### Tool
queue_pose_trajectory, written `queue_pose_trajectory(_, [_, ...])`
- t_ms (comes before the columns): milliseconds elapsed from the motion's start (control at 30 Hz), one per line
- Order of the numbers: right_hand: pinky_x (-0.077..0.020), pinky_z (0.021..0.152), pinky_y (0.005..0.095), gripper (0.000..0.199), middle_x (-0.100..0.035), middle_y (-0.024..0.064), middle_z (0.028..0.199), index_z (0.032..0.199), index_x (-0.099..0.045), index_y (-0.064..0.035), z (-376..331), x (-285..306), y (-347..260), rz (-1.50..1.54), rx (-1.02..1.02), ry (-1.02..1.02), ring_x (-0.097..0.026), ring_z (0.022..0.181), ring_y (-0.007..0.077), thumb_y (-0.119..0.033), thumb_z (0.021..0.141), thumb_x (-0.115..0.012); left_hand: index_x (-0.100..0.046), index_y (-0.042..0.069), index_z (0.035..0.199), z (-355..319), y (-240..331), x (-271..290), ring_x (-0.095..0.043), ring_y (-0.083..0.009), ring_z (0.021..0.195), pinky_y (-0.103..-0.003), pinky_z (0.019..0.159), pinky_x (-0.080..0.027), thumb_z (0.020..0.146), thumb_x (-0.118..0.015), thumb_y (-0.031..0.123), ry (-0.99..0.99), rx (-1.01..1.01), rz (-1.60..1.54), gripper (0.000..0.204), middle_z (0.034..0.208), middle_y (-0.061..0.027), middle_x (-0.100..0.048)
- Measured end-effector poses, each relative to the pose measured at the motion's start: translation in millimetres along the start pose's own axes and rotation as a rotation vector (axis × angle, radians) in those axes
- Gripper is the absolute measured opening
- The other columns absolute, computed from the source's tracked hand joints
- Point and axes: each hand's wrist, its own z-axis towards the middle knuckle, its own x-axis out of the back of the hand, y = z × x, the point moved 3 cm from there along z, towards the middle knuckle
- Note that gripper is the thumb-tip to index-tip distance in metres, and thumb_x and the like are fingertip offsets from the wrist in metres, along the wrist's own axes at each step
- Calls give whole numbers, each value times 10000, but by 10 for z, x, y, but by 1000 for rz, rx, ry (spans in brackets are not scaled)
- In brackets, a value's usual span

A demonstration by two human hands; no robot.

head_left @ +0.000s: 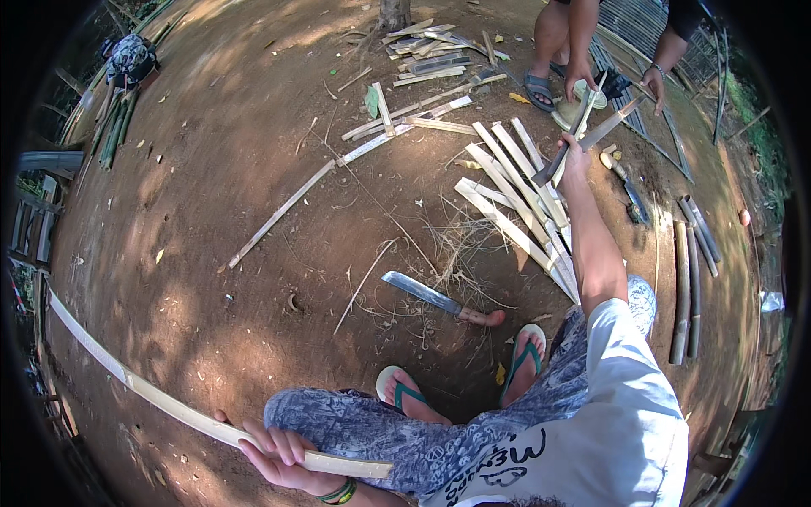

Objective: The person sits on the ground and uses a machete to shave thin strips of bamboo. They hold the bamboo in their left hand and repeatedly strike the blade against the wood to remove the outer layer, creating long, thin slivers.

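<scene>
At the lower left my left hand (274, 452) is closed round a long pale bamboo strip (169, 406), which stretches away to the left edge. My right arm reaches out to the upper right, where my right hand (575, 160) is closed on a dark-edged bamboo strip (551, 166). A flat grey-brown piece (610, 123) slants from my right hand toward the co-worker; whether it is bamboo or a blade I cannot tell. Below that hand, split bamboo strips (507, 173) lie fanned out. A machete (422, 291) with a wooden handle rests on the soil before my feet.
Across from me a co-worker's hands (579, 76) meet the held pieces. A second knife (629, 190) lies right of my forearm, near dark bamboo poles (681, 291). More strips (431, 63) are piled by a tree trunk (394, 15). Fibrous shavings (473, 245) litter the ground.
</scene>
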Motion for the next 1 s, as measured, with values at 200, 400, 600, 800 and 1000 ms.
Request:
queue_pose_trajectory(200, [-478,488,279,201,-688,72,718,860,-658,-12,2,-111,-106,116,-54,-95,-625,557,146,-142,782,-791,-298,101,1474,22,0,64,-313,-22,444,-154,341,-331,1097,-305,229,46,-5,27,398,744,9,-380])
queue_pose_trajectory(400, [-542,619,320,365,-683,108,839,990,-626,32,369,78,-380,-170,67,-140,-665,692,187,-194,768,-806,-257,102,1503,52,-42,-23,-331,-25,453,-154,342,-355,1102,-292,237,-77,-17,27,425,753,-1,-394])
queue_pose_trajectory(600, [-448,947,450,730,-653,215,1030,1264,-553,95,96,125,-693,-648,420,289,-615,1043,356,-548,919,-598,-245,101,1500,51,-44,-70,-337,-30,451,-158,336,-359,1104,-280,259,-169,13,18,428,761,-6,-391])
queue_pose_trajectory(800, [-507,877,404,312,-647,159,1006,1151,-632,-32,-2086,672,723,-1023,603,-1025,-625,1056,315,-190,884,-669,-264,117,1483,-123,-343,-346,-353,-79,402,-225,338,-351,1097,-281,314,-134,309,166,433,692,-35,-405])
queue_pose_trajectory(1000, [-476,918,473,428,-545,171,1158,1147,-598,-38,-3291,1603,1708,-1494,532,-1298,-553,1093,372,-240,786,-709,-282,73,1484,-398,-550,-561,-401,-99,439,-255,402,-407,1093,-312,290,-369,620,174,448,720,-55,-455])
